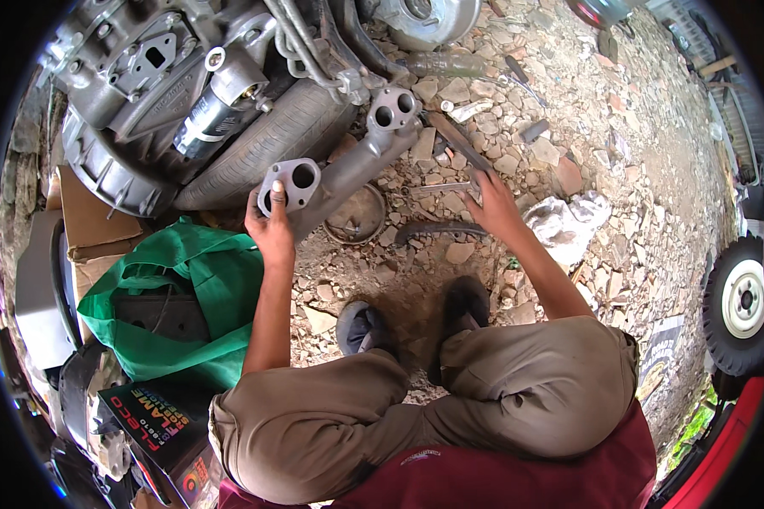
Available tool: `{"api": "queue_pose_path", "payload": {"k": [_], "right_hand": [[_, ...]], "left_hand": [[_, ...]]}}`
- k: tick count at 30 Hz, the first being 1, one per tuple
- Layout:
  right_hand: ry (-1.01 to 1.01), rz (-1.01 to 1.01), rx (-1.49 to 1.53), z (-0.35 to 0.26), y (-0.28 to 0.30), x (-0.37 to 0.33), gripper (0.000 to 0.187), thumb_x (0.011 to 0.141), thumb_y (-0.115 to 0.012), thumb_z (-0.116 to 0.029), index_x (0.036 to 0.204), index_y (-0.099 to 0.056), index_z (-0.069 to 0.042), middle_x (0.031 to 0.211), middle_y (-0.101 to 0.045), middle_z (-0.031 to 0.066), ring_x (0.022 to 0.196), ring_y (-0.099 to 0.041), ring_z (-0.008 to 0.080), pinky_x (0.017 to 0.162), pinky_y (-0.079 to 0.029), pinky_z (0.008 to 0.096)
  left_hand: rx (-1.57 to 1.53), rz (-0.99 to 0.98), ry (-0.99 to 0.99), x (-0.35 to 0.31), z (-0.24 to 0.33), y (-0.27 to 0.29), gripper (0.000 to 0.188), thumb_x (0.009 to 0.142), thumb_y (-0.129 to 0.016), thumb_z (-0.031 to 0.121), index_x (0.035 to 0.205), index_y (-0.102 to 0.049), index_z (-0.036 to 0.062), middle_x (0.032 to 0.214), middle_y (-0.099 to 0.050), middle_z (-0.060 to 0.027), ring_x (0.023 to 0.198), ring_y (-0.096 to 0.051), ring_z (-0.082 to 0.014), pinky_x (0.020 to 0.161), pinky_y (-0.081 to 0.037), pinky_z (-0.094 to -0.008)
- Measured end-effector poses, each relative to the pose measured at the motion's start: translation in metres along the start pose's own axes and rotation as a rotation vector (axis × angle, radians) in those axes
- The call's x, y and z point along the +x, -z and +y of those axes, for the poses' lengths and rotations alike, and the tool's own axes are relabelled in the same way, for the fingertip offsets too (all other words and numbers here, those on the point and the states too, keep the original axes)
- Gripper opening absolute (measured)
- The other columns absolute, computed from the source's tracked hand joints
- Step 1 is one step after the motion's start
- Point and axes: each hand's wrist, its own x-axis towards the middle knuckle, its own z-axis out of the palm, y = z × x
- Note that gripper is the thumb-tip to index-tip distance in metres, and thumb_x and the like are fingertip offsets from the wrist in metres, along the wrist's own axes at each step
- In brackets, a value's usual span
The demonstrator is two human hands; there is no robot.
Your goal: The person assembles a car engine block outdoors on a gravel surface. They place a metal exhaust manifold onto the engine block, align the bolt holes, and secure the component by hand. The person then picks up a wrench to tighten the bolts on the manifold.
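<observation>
My left hand (272,229) grips the near end of a grey metal manifold (361,168), its thumb lying over a flange hole. The manifold slants up and away, with a two-holed flange at its far end. To the right, my right hand (494,206) is closed on a thin, flat metal strip (443,187), pinched between thumb and fingers and pointing left. A dark flat bar (458,140) reaches up-left from beside those fingers; I cannot tell whether the hand touches it. Below lies a curved dark strip (440,229) on the stones.
An engine block (144,85) stands at the far left by a tyre (272,140). A green bag (229,280) and a dark printed box (157,424) are at my left. A round pan (356,216), white plastic (569,225) and several tools lie on rubble. A wheel (743,297) stands far right.
</observation>
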Motion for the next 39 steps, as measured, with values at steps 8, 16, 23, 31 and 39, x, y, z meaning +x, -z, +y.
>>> {"api": "queue_pose_path", "payload": {"k": [8, 16, 23, 31, 39], "right_hand": [[0.209, -0.022, -0.153, 0.019, -0.040, 0.045, 0.032, 0.088, -0.065, -0.019, 0.114, -0.058, -0.003, 0.114, -0.057, 0.0182, 0.110, -0.057, 0.0358, 0.095, -0.044, 0.0495], [0.186, -0.164, 0.003, -0.007, -0.054, 0.016, 0.039, 0.090, -0.066, -0.034, 0.112, -0.061, -0.003, 0.117, -0.057, 0.0161, 0.113, -0.054, 0.0355, 0.104, -0.038, 0.0509], [0.287, -0.460, 0.070, 0.007, -0.063, -0.014, 0.055, 0.077, -0.078, -0.038, 0.119, -0.061, -0.008, 0.120, -0.055, 0.0128, 0.118, -0.050, 0.0348, 0.103, -0.037, 0.0501], [0.125, -0.540, 0.129, 0.001, 0.000, 0.010, 0.036, 0.079, -0.078, -0.027, 0.105, -0.067, -0.005, 0.110, -0.062, 0.0170, 0.107, -0.058, 0.0362, 0.093, -0.045, 0.0464], [0.006, -0.348, 0.114, 0.021, -0.017, 0.034, 0.030, 0.083, -0.073, -0.026, 0.100, -0.065, -0.002, 0.103, -0.064, 0.0191, 0.099, -0.061, 0.0366, 0.088, -0.049, 0.0440]], "left_hand": [[0.013, 0.058, -0.029, 0.002, -0.031, 0.015, 0.039, 0.096, -0.064, 0.034, 0.108, -0.061, -0.0030, 0.096, -0.064, -0.0036, 0.087, -0.055, -0.0094, 0.079, -0.045, -0.0252], [-0.025, 0.064, 0.067, -0.004, -0.033, 0.016, 0.036, 0.098, -0.062, 0.034, 0.106, -0.061, -0.0010, 0.098, -0.062, -0.0039, 0.090, -0.053, -0.0114, 0.083, -0.043, -0.0272], [-0.037, 0.031, 0.092, -0.002, -0.038, 0.021, 0.035, 0.097, -0.063, 0.034, 0.106, -0.063, -0.0002, 0.097, -0.061, -0.0024, 0.090, -0.052, -0.0115, 0.084, -0.041, -0.0276], [-0.019, 0.014, 0.088, 0.000, -0.035, 0.032, 0.034, 0.098, -0.061, 0.033, 0.108, -0.061, 0.0004, 0.096, -0.061, -0.0024, 0.089, -0.052, -0.0112, 0.082, -0.042, -0.0271], [-0.080, 0.084, 0.190, 0.003, -0.033, 0.025, 0.043, 0.096, -0.064, 0.038, 0.116, -0.061, -0.0004, 0.110, -0.064, -0.0078, 0.102, -0.057, -0.0177, 0.091, -0.044, -0.0319]]}}
